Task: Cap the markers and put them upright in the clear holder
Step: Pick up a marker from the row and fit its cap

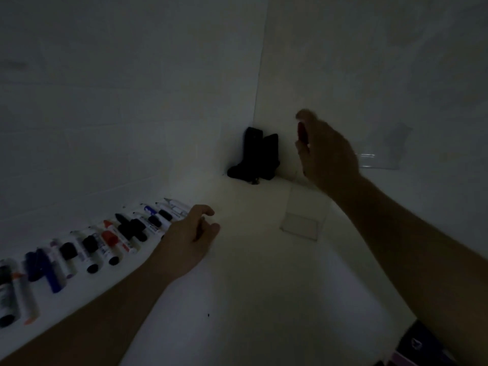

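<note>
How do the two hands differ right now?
The right hand is raised above the table, gripping a red marker; the left hand is low beside the row of markers, holding nothing. The right looks motion-blurred, the left sharper. Both have curled fingers.

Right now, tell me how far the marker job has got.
Barely started. The clear holder looks empty, so nothing is stowed yet. In hand: the right hand grips a red marker raised above the holder; whether it is capped is unclear. The left hand hovers by the row of markers, which remains to do.
</note>
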The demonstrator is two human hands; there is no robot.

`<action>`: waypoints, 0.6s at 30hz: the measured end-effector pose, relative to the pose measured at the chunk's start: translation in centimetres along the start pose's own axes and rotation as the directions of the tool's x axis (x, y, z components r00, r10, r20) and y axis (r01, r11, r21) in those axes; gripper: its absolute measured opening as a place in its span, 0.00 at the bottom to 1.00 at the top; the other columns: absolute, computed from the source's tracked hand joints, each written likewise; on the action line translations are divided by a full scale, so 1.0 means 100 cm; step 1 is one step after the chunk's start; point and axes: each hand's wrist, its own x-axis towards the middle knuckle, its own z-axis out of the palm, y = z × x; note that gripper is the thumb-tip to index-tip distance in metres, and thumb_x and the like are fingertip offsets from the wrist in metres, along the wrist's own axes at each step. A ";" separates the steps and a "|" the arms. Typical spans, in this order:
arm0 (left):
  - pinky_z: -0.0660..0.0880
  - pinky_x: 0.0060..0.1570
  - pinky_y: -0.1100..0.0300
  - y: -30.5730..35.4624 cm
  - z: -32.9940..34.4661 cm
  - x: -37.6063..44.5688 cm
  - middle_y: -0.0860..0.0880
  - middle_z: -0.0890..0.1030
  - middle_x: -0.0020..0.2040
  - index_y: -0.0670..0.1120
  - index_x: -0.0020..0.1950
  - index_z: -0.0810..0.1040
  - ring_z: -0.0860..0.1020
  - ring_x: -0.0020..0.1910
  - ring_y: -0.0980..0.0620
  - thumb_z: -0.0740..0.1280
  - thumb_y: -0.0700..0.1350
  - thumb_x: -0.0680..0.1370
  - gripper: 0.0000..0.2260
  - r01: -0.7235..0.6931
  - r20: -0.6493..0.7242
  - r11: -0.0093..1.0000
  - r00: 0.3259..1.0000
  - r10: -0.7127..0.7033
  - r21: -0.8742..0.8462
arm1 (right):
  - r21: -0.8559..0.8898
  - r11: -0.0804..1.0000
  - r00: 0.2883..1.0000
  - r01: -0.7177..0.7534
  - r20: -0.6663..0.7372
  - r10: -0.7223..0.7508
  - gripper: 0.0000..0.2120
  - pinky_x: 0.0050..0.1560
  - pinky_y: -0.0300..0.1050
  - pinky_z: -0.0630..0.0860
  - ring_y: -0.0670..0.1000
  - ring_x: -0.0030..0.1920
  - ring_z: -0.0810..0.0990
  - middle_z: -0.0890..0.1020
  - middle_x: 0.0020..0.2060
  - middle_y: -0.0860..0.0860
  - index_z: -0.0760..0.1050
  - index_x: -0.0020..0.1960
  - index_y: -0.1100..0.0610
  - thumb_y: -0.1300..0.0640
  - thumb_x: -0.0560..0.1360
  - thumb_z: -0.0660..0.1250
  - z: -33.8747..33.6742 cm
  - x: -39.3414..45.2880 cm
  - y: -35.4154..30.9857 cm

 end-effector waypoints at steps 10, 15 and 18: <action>0.68 0.29 0.70 -0.002 0.001 -0.001 0.50 0.77 0.32 0.56 0.58 0.71 0.75 0.28 0.57 0.64 0.48 0.81 0.06 -0.023 -0.006 1.000 1.000 0.023 0.011 | -0.468 0.882 0.953 -0.045 0.244 0.179 0.28 0.63 0.61 0.62 0.60 0.55 0.77 0.84 0.43 0.53 0.59 0.71 0.52 0.46 0.75 0.64 0.032 -0.030 -0.005; 0.70 0.29 0.68 -0.004 0.002 0.000 0.51 0.78 0.33 0.55 0.58 0.71 0.76 0.30 0.55 0.64 0.47 0.81 0.06 -0.033 -0.003 0.999 0.999 0.033 -0.002 | -0.409 0.906 0.969 -0.114 0.155 0.192 0.32 0.70 0.61 0.59 0.59 0.52 0.79 0.83 0.42 0.55 0.66 0.67 0.55 0.39 0.71 0.70 0.029 -0.036 -0.002; 0.68 0.30 0.69 -0.006 0.003 0.000 0.53 0.77 0.33 0.54 0.58 0.72 0.75 0.29 0.56 0.64 0.47 0.81 0.06 -0.032 -0.005 0.999 0.999 0.032 -0.014 | -0.351 0.925 0.975 -0.149 0.106 0.197 0.30 0.70 0.61 0.59 0.59 0.49 0.80 0.82 0.40 0.55 0.68 0.63 0.56 0.39 0.71 0.71 0.029 -0.037 0.001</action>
